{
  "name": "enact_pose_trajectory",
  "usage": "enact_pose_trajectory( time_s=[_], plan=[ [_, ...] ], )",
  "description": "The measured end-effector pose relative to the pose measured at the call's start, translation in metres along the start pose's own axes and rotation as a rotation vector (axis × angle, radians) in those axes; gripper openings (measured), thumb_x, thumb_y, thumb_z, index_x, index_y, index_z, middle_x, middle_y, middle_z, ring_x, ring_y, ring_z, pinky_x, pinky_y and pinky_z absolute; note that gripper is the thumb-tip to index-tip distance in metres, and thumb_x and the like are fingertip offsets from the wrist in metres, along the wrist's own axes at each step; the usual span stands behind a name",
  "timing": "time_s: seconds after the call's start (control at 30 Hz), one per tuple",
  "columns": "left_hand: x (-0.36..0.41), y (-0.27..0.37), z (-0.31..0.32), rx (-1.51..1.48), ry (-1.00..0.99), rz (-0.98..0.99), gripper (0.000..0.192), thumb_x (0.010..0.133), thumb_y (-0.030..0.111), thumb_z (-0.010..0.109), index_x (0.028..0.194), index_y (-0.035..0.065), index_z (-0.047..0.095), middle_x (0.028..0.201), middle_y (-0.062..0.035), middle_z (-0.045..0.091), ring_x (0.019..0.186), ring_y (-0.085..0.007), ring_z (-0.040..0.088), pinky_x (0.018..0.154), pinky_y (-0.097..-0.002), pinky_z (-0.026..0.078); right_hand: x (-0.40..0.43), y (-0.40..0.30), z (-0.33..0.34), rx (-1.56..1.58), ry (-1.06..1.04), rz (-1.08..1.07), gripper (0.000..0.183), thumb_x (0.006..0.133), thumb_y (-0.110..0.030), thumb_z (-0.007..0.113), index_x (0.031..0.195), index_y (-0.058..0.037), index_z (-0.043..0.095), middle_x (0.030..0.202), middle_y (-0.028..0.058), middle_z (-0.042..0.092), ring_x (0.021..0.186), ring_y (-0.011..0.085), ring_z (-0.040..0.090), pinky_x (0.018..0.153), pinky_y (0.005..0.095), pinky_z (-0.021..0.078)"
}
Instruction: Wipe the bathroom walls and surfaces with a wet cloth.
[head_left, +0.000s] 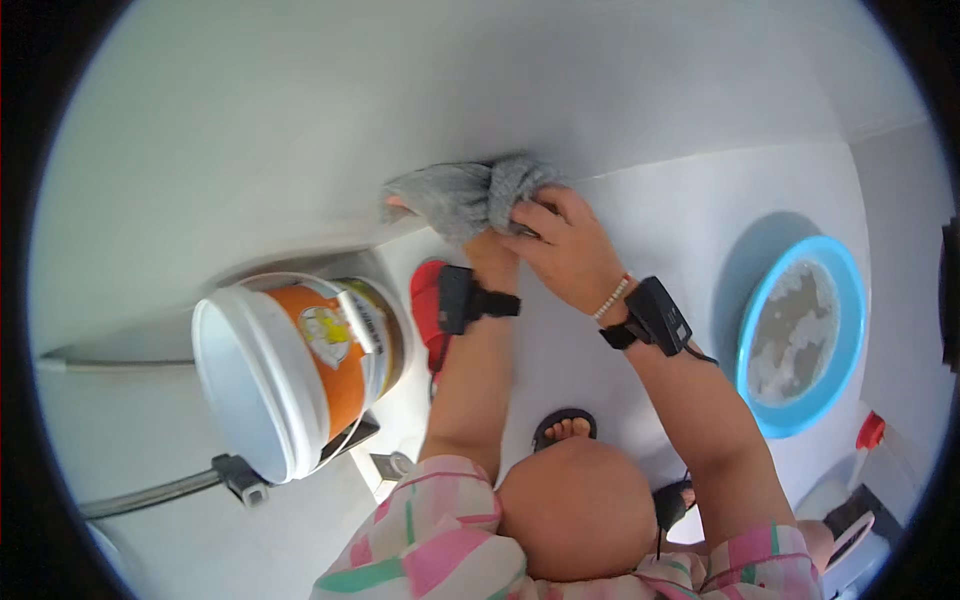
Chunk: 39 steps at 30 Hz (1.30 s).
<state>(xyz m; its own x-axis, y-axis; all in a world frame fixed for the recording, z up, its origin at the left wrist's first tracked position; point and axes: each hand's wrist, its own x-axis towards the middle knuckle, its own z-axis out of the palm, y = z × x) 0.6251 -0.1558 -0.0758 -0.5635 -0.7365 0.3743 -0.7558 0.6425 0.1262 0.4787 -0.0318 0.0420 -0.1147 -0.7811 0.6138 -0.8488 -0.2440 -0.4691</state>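
A grey cloth (454, 191) is wrapped about my left hand (491, 251), against the foot of the pale wall. A bit of finger shows at the cloth's left end; the rest of that hand's fingers are hidden. My right hand (570, 244) has its fingers closed on a bunched part of the same cloth, right beside the left wrist. Black devices are strapped to both wrists, and a beaded bracelet (613, 296) circles the right one.
A light blue basin (847, 360) of cloudy, sudsy water stands on the white floor (645, 202) at right. To the left is a white bucket with an orange band (330, 360). A red object (426, 304) lies behind my left forearm. Metal rails (157, 495) run along the left.
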Motion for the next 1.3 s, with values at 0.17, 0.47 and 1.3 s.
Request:
enact_pose_trajectory(
  time_s=[0.17,0.47,1.3],
  plan=[
    [0.026,0.060,-0.050,0.130,0.301,0.292,0.098,0.087,0.018,0.070,0.157,-0.0050,0.004,0.148,-0.0195,0.044,0.138,-0.0395,0.041,0.124,-0.0575,0.009,-0.036,0.030,-0.013,-0.006,-0.052,0.244,0.033,0.078,-0.005,0.066,0.109,-0.0135,0.073,0.122,0.0134,0.056,0.112,0.0391,0.053,0.096,0.0467,0.0491],
    [0.084,0.021,-0.160,-0.184,0.371,-0.210,0.064,0.089,0.028,0.067,0.141,-0.0020,0.045,0.139,-0.0170,0.057,0.126,-0.0332,0.055,0.108,-0.0505,0.041,0.075,-0.039,-0.032,-0.167,0.299,-0.046,0.058,0.087,-0.034,0.071,0.141,-0.0166,0.058,0.143,0.0190,0.044,0.131,0.0505,0.041,0.107,0.0650,0.0353],
    [-0.034,-0.078,0.081,-0.375,-0.076,-0.429,0.042,0.096,0.035,0.051,0.114,0.0000,0.065,0.114,-0.0206,0.069,0.098,-0.0359,0.069,0.090,-0.0468,0.054,-0.008,0.041,0.118,-0.085,-0.370,-0.174,0.040,0.091,-0.012,0.055,0.127,-0.0268,0.064,0.114,-0.0100,0.067,0.107,0.0097,0.060,0.114,0.0354,0.0364]
  ],
)
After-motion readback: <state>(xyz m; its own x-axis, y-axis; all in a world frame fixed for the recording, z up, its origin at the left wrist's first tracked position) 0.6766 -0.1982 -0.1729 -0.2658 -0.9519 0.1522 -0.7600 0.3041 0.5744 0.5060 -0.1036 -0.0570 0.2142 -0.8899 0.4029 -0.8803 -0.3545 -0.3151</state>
